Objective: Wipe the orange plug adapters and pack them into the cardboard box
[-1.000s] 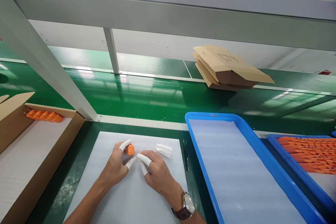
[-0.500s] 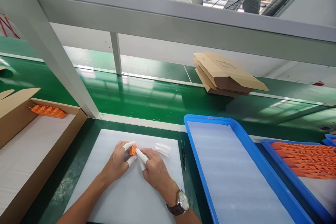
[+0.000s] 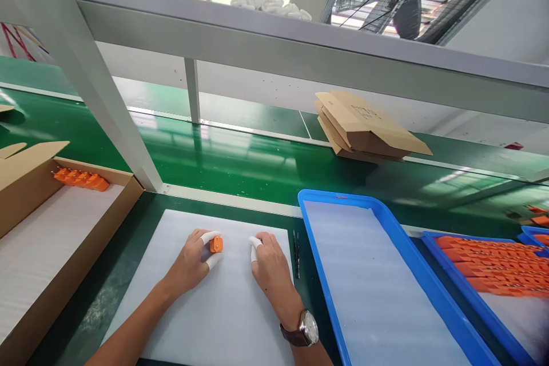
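My left hand (image 3: pixel 194 258), in white finger cots, pinches a small orange plastic part (image 3: pixel 217 245) between thumb and fingers above the white sheet (image 3: pixel 201 320). To its right, apart from the part, my right hand (image 3: pixel 271 266) rests low over the sheet with fingers curled, also wearing white finger cots. It covers the spot where a folded white wipe lay earlier; whether the wipe is in its fingers is hidden. Beside the sheet's right edge lie dark tweezers (image 3: pixel 296 254).
A blue tray (image 3: pixel 319 274) lined with white stands on the right, and another blue tray (image 3: pixel 476 320) beyond it holds rows of orange parts (image 3: pixel 493 266). At left is a cardboard box (image 3: pixel 98 229) with several orange parts (image 3: pixel 81 179). Folded cardboard (image 3: pixel 369 126) lies behind.
My right hand has left the orange part and moved right, over the place of the white wipe, which no longer shows. My left hand still holds the part.
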Available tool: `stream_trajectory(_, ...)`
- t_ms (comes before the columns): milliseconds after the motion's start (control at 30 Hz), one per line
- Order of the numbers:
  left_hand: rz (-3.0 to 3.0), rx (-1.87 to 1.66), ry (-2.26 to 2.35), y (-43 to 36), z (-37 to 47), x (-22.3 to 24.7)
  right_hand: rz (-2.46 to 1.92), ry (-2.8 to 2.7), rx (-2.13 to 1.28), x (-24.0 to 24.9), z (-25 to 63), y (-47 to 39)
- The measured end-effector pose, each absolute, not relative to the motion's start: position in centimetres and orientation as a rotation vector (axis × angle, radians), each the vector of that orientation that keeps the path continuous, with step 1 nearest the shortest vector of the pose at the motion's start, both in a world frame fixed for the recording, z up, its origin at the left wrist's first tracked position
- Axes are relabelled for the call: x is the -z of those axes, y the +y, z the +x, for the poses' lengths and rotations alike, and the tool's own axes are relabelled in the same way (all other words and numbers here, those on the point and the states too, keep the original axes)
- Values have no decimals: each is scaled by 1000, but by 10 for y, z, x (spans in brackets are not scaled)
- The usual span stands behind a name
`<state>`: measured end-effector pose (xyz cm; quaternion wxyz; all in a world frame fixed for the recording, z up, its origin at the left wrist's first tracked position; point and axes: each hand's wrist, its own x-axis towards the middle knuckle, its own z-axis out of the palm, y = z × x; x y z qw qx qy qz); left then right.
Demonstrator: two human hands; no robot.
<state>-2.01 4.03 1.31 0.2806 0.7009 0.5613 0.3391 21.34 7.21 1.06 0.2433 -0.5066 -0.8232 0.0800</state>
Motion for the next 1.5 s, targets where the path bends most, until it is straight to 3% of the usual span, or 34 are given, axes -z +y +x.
stream_trajectory(233,1991,-949,1411,38,-15,-15,-942,-2128,-607,-11,189,59)
stream_trajectory(400,1997,-924,1400,38,-13,-17,-864,-2117,-773,-17,188,58)
stream_trajectory(933,2042,-929,1459,39,-11,-11,-1104,-1890,-1135,-22,188,60)
stream_trajectory(1200,2132,-1003,1492,37,-9,-2,-1176,-1570,-1493,-26,181,59)
stream_trajectory(1500,2204,-1049,1492,38,-6,1,-1187,-1519,-1474,-14,179,60)
